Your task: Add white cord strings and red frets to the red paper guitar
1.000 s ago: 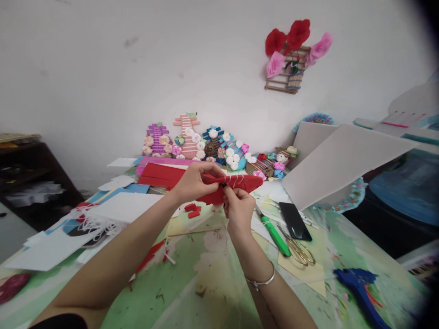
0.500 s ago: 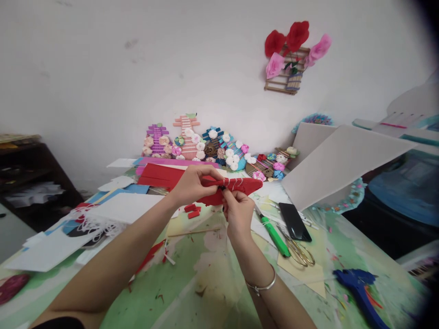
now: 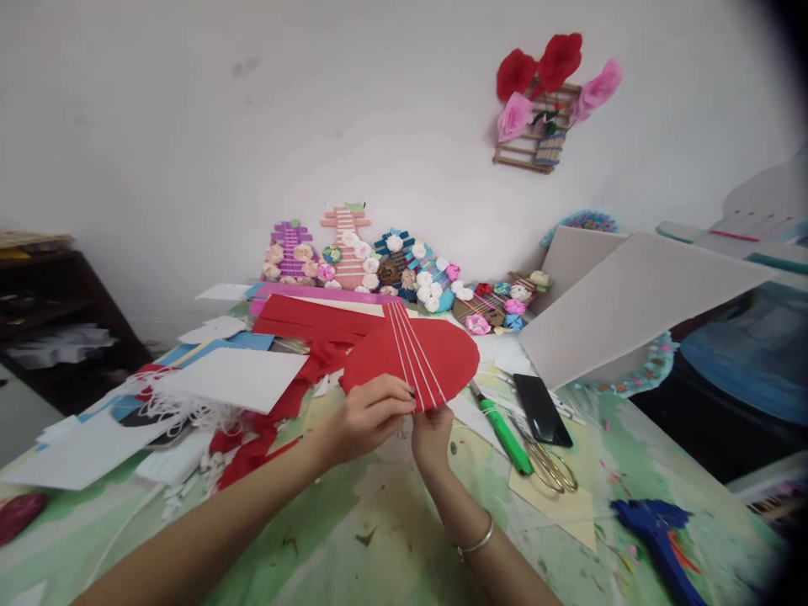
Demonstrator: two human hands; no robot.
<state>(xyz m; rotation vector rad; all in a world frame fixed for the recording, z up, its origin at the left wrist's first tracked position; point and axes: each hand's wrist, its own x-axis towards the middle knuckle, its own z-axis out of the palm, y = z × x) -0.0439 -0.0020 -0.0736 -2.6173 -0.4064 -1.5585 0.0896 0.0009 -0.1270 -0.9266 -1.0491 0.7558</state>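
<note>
A red lute-shaped craft piece (image 3: 372, 358) with a rounded body and a narrow neck is held up over the table, neck pointing away from me. Several white strings (image 3: 409, 349) fan along it from the neck to the near edge. My left hand (image 3: 379, 408) pinches that near edge, fingers on top by the string ends. Beneath the same edge, my right hand (image 3: 433, 425) grips the piece, its fingers mostly hidden under it. Behind and left lie red strips (image 3: 309, 318) and crumpled red paper (image 3: 294, 391).
To the right lie a green-handled knife (image 3: 508, 438), gold scissors (image 3: 552, 467), a black phone (image 3: 543, 410) and a blue glue gun (image 3: 660, 539). White boards (image 3: 233, 379) and tangled white cord (image 3: 195, 412) are at left. Flowered craft lutes (image 3: 347, 252) lean against the wall.
The red piece was tipped nearly edge-on and is now turned with its broad stringed face showing. Both hands have moved down and toward me, to its near edge.
</note>
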